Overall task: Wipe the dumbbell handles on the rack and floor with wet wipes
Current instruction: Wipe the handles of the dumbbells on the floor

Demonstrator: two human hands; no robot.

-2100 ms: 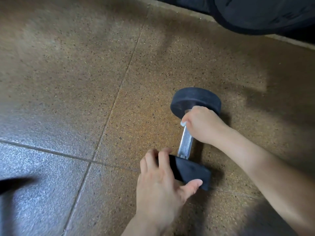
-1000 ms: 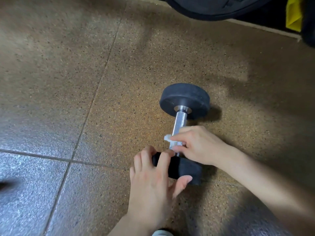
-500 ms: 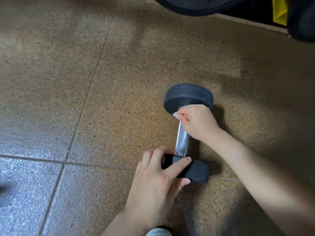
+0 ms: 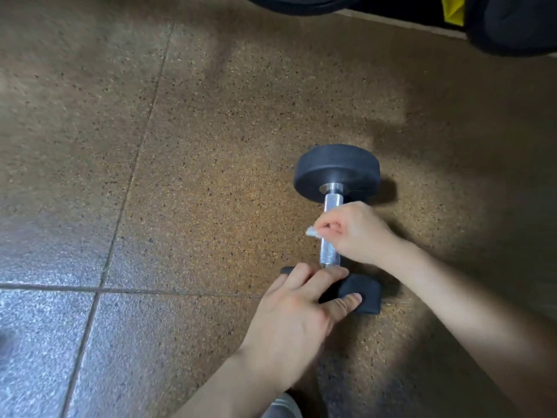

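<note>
A small dumbbell [image 4: 336,171] lies on the floor [image 4: 211,146], on the brown speckled rubber tiles a little right of the middle of the view, with one black round head pointing away from the person and the other close to them. Its metal handle [image 4: 330,255] runs between the two heads and shows a rough, cross-hatched grip. The left hand [image 4: 301,312] rests on the near head: its fingers [image 4: 297,277] lie close together across the top of that head, with the tips reaching the handle's end, and the thumb lies against the head's outer face, so the head is held between them. The right hand [image 4: 358,233] is on the middle of the handle, its fingers curled round the bar and pinching a wet wipe [image 4: 312,231] against it; only a small white corner of the wipe sticks out on the left side of the fist. Bare metal shows above and below that hand. At lower left the floor changes to grey speckled tiles [image 4: 45,342]. Along the top edge sit large black weights [image 4: 512,25], partly cut off, with something yellow [image 4: 452,10] between them.
</note>
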